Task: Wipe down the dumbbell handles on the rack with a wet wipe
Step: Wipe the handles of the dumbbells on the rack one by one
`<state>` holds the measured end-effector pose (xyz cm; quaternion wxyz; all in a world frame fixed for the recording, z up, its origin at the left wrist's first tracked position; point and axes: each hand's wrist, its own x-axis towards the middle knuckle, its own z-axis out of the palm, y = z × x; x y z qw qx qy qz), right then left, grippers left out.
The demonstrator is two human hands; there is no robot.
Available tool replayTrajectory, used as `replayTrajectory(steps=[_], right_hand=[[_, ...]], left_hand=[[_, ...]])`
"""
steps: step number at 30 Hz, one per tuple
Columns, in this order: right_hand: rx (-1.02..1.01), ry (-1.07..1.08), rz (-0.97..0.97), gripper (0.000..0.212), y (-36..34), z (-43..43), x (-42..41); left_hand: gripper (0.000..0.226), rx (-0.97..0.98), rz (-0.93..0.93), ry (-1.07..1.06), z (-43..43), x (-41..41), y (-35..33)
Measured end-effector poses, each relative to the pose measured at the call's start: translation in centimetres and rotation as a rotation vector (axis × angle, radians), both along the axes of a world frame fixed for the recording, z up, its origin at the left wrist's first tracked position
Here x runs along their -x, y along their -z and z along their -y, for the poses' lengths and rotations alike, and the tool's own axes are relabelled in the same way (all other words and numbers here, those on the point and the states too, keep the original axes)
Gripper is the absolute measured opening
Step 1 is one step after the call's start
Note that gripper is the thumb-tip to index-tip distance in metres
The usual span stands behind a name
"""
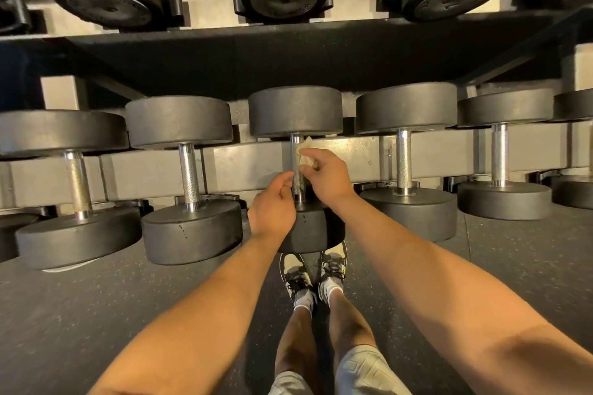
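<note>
One crumpled pale wet wipe (pixel 305 147) is pressing against the upper part of the knurled steel handle (pixel 298 183) of the middle black round-headed dumbbell (pixel 295 112), with the right hand (pixel 324 177) pinching it in its fingers. Lower beside that handle, the left hand (pixel 272 206) is curling; whether it is gripping anything is unclear. Wrapping the wipe fully round and stroking end to end would likely be cleaning best.

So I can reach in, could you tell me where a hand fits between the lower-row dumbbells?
Open gaps separate the middle handle from the left handle and right handle. Crowded at the middle: left hand, right hand, wipe.
</note>
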<state>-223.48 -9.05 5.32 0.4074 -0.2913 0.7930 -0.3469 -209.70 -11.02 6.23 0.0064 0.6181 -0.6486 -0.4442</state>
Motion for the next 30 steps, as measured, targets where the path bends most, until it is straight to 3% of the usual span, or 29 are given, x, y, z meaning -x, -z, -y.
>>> replayTrajectory(steps=[2,6,10,14,19,30], right_hand=[[-0.008,-0.031,-0.023,0.041,0.5,-0.5,-0.8],[-0.177,-0.101,-0.124,0.019,0.9,-2.0,-1.7],[-0.281,-0.167,-0.032,0.016,-0.5,-2.3,-1.4],[-0.163,-0.063,0.122,0.027,-4.5,-3.5,-1.1],[-0.023,0.072,0.212,0.033,-12.7,-4.9,-0.1],[0.116,0.226,0.159,0.023,-24.4,-5.9,5.7]], left_hand=[[0.042,0.008,-0.001,0.016,0.1,0.1,0.2],[0.04,0.043,-0.013,-0.008,-0.5,0.2,0.9],[0.037,-0.015,-0.035,0.0,-0.6,0.4,0.6],[0.035,-0.118,-0.178,0.024,-1.1,0.3,-3.0],[0.03,-0.077,-0.345,0.077,-1.0,1.5,-10.9],[0.016,0.137,-0.377,0.084,-0.7,8.3,-22.2]])
